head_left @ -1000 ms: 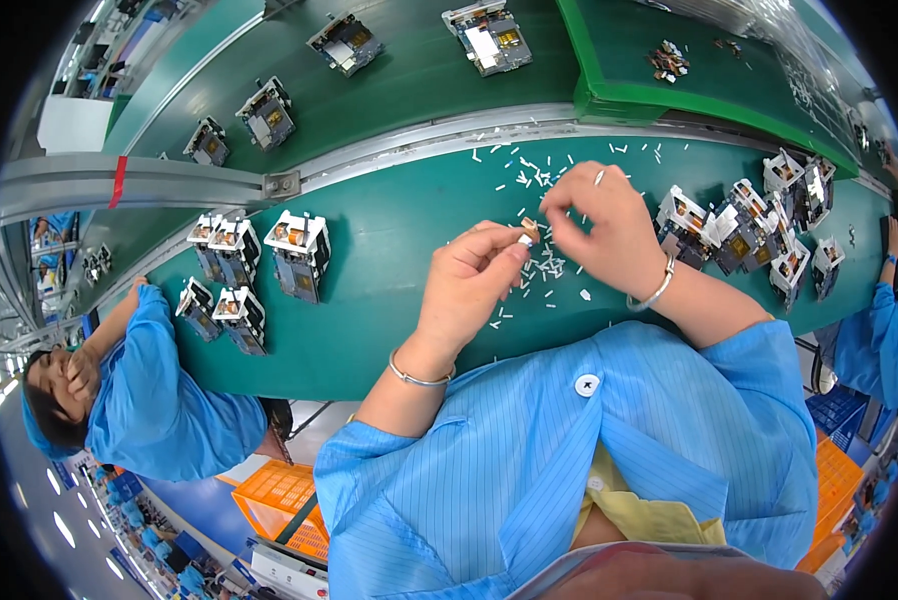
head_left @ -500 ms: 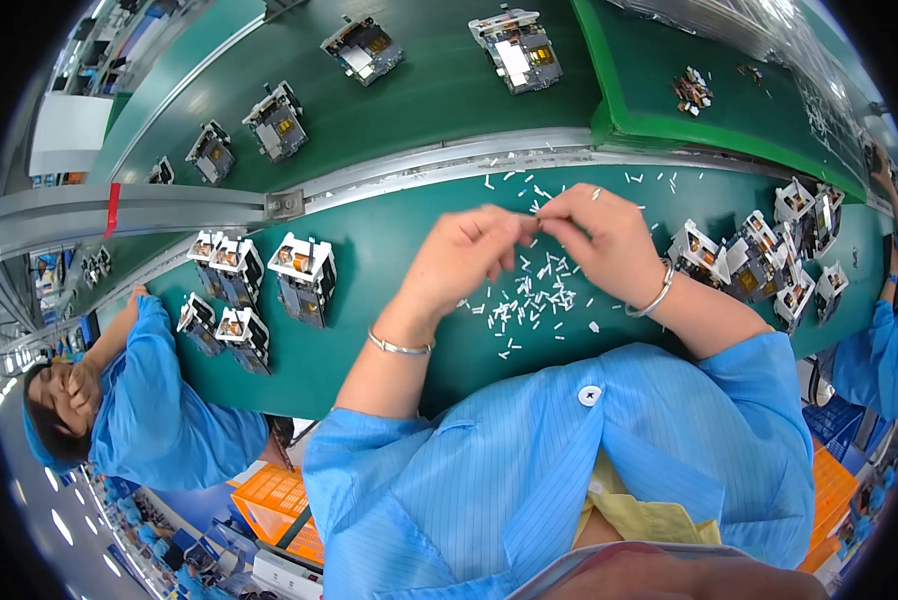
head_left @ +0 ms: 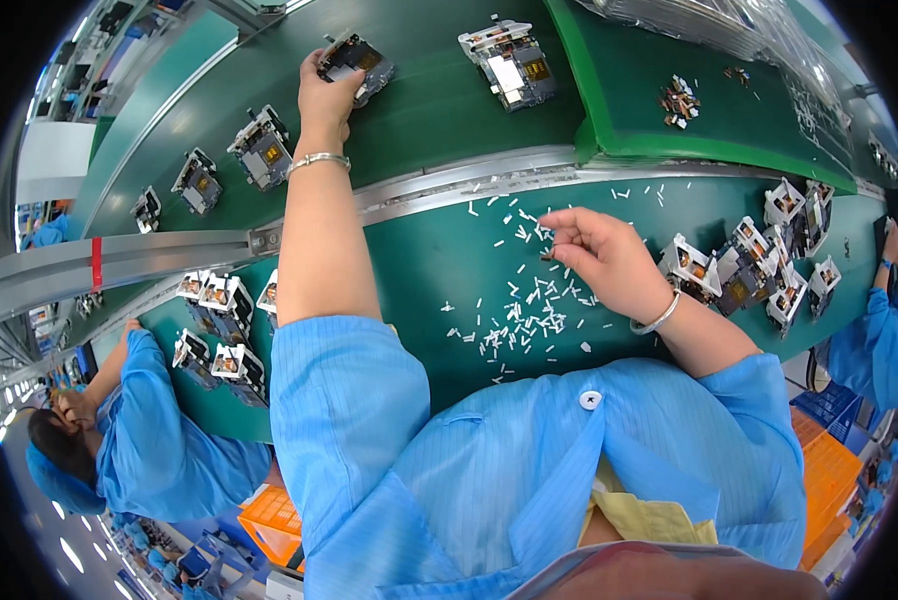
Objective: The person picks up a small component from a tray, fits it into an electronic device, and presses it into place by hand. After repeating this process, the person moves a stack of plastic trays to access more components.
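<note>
My left hand (head_left: 329, 97) reaches far out over the green belt. Its thumb and fingers close around a circuit-board module (head_left: 367, 66) with a dark board and a pale metal plate. My right hand (head_left: 606, 262) hovers above the workbench with fingers bent. At its thumb tip it pinches a small brown piece (head_left: 547, 256), too small to name exactly. Beneath and beside this hand lie many scattered thin white strips (head_left: 524, 325).
Similar modules (head_left: 261, 148) stand along the belt, another (head_left: 511, 68) farther right. White-framed modules cluster on the bench at left (head_left: 227, 300) and right (head_left: 749, 265). A green-edged tray (head_left: 709, 148) holds small parts. A metal rail (head_left: 449, 190) separates bench from belt. Co-workers sit at both sides.
My hands were together over the white strips. The left has moved away, up and left, onto a module on the belt; the right has stayed near the strips with its fingers more extended.
</note>
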Motion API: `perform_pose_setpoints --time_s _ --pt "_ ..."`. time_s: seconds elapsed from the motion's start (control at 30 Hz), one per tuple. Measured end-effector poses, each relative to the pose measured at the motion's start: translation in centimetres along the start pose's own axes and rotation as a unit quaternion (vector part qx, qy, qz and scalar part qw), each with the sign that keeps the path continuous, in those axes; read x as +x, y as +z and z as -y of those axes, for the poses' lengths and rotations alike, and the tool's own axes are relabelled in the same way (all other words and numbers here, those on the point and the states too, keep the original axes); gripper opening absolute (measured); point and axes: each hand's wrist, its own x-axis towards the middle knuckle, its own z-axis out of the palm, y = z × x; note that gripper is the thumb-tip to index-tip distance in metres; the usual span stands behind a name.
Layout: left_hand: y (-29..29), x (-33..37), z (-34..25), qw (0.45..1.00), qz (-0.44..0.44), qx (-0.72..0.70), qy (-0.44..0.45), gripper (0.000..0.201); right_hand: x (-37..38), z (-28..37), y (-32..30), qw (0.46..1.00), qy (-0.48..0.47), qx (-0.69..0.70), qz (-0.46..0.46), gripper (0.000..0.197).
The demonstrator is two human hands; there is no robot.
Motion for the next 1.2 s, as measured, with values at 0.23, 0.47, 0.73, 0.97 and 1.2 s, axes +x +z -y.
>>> perform_pose_setpoints --time_s 0.23,0.47,0.73,0.97,1.2 --pt "-0.8 -16.2 -3.1 0.984 0.130 -0.120 -0.005 0.074 -1.1 0.7 -0.5 0.986 -0.018 0.163 0.010 0.012" --pt "-0.8 -29.3 -0.6 0.986 0.130 0.059 0.086 0.070 -0.8 1.7 2.1 0.985 -0.168 -0.037 -0.019 0.012" --pt "-0.6 -29.6 -0.6 0.985 0.083 0.087 0.127 0.065 0.4 0.4 5.1 0.905 -0.310 -0.263 -0.126 0.014" --pt "-0.3 -29.1 -0.3 0.984 0.068 0.068 0.148 0.053 1.3 0.2 6.2 0.894 -0.329 -0.260 -0.157 0.008" --pt "0.0 -28.9 0.1 0.987 0.057 0.045 0.147 0.049 1.6 0.1 6.5 0.892 -0.334 -0.252 -0.169 0.009"
